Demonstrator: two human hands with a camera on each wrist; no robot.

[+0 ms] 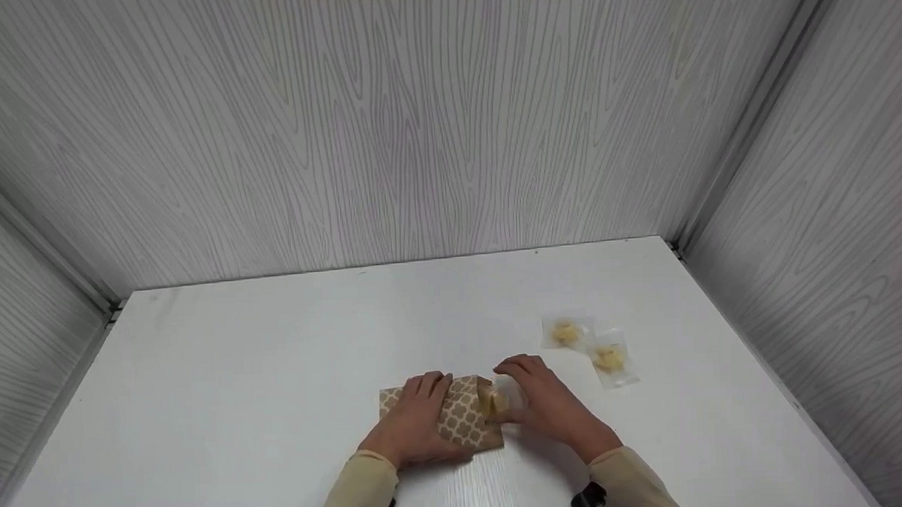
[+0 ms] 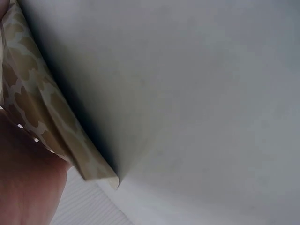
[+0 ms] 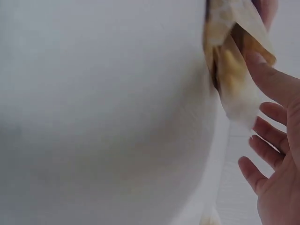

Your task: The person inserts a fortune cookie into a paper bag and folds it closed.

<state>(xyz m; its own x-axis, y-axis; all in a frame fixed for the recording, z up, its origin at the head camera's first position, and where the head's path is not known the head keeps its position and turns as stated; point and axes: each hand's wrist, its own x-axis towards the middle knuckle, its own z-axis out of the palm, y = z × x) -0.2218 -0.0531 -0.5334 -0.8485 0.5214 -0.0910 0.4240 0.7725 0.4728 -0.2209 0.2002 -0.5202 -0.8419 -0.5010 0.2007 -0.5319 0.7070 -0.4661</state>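
My left hand (image 1: 416, 427) holds a brown paper bag (image 1: 464, 414) with a pale lattice pattern, fingers over the top and thumb along the near edge. Its mouth faces right. Partly inside that mouth is a clear packet (image 3: 233, 77) with yellowish contents; its clear end sticks out. At the opening, my right hand (image 1: 550, 407) has its thumb against the packet and bag edge, while the other fingers are spread apart from it. In the left wrist view the bag's folded end (image 2: 79, 145) shows beside my palm. The packet's inner end is hidden.
Two more clear packets with yellowish contents, a farther one (image 1: 566, 332) and a nearer one (image 1: 610, 359), lie on the white table (image 1: 274, 350) beyond my right hand. Grey wood-grain panels (image 1: 387, 136) stand behind and at both sides.
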